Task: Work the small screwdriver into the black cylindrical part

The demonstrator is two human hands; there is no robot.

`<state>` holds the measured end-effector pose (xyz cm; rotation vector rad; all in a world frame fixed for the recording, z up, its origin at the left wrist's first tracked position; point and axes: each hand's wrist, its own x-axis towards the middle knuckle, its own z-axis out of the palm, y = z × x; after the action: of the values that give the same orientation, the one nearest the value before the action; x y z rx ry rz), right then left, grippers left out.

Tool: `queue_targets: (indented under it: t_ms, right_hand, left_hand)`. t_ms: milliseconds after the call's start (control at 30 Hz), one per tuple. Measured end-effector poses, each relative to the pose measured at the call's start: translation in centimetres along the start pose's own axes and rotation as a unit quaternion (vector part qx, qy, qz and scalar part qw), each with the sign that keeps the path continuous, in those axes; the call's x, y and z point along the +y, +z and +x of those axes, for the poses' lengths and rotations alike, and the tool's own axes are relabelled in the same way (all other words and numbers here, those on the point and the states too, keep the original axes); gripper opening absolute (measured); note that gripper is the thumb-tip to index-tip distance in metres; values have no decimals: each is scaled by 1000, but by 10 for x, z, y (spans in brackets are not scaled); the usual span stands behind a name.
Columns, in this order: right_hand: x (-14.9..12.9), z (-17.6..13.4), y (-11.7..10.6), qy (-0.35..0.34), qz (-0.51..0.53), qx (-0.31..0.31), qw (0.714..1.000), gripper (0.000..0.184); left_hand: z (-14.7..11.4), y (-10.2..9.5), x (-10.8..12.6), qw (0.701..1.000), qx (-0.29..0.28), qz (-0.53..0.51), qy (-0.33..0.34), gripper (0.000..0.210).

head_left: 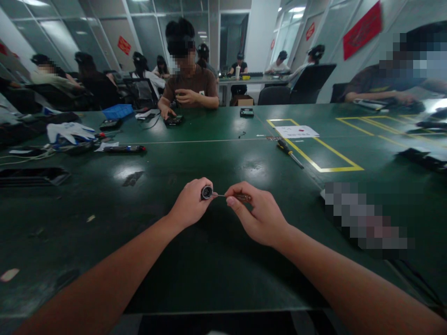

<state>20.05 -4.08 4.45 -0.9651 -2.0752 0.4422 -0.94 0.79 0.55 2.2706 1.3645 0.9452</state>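
My left hand [192, 202] is closed around a small dark cylindrical part [206, 192], whose round open end faces me. In my right hand [260, 211] is a thin screwdriver [242, 197], pinched between thumb and fingers. Its narrow metal shaft points left and meets the side of the cylinder near my left fingertips. Whether the tip sits in a screw is too small to tell. Both hands are held above the green table [195, 270], close together. Most of the cylinder's body is hidden by my left fingers.
A yellow-black screwdriver [289, 152] lies ahead on the right, near a paper sheet [296, 131]. White gloves [71, 132], a pen-like tool [124, 149] and a blue basket [118, 111] are on the left. Across the table sits a co-worker [190, 83]; a blurred-out object [363, 218] lies right.
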Motion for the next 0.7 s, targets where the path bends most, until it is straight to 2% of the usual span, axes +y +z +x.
queue_targets:
  t_ms: [267, 367, 533, 700]
  right_hand:
    - [-4, -2, 6, -59, -31, -36, 997, 12]
    - [-5, -1, 7, -53, -37, -43, 997, 11]
    - [-3, -2, 4, -41, -38, -13, 998, 11]
    - [-1, -2, 4, -31, -35, -10, 999, 11]
  left_hand:
    - [1, -1, 0, 999, 16, -30, -27, 7]
    - [2, -2, 1, 999, 16, -27, -27, 6]
    - [2, 0, -1, 999, 19, -21, -37, 7]
    - [2, 1, -2, 999, 14, -22, -46, 11]
